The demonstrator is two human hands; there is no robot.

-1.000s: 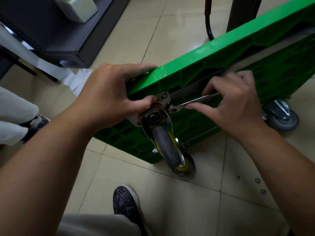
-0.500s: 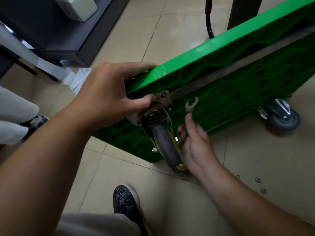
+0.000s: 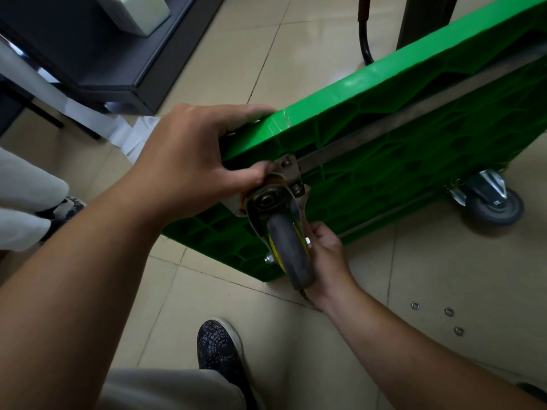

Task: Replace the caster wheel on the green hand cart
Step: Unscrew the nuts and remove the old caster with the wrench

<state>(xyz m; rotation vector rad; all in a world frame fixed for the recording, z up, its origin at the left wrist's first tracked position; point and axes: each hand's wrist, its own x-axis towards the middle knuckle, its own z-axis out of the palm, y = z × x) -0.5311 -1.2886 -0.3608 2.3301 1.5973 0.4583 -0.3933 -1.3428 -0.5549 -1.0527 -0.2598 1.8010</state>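
The green hand cart (image 3: 414,161) is tipped on its edge, ribbed underside toward me. At its near corner, a grey caster wheel (image 3: 288,250) with a yellow hub hangs in a metal fork under a bolted mounting plate (image 3: 288,170). My left hand (image 3: 189,161) grips the cart's corner, thumb pressed against the plate. My right hand (image 3: 327,255) is tucked behind the wheel, closed on a wrench (image 3: 302,216). Only a sliver of the wrench shows beside the fork, reaching up toward the lower plate bolt.
A second caster (image 3: 491,202) rests on the tile floor at the right. Three small washers or nuts (image 3: 416,305) lie on the floor near my right arm. My shoe (image 3: 219,347) is below the cart. A dark shelf unit (image 3: 118,69) and another person's legs (image 3: 26,196) are at the left.
My right hand took the wrench off the upper side of the plate, swung down and moved in behind the wheel. My left hand has kept its grip on the cart corner.
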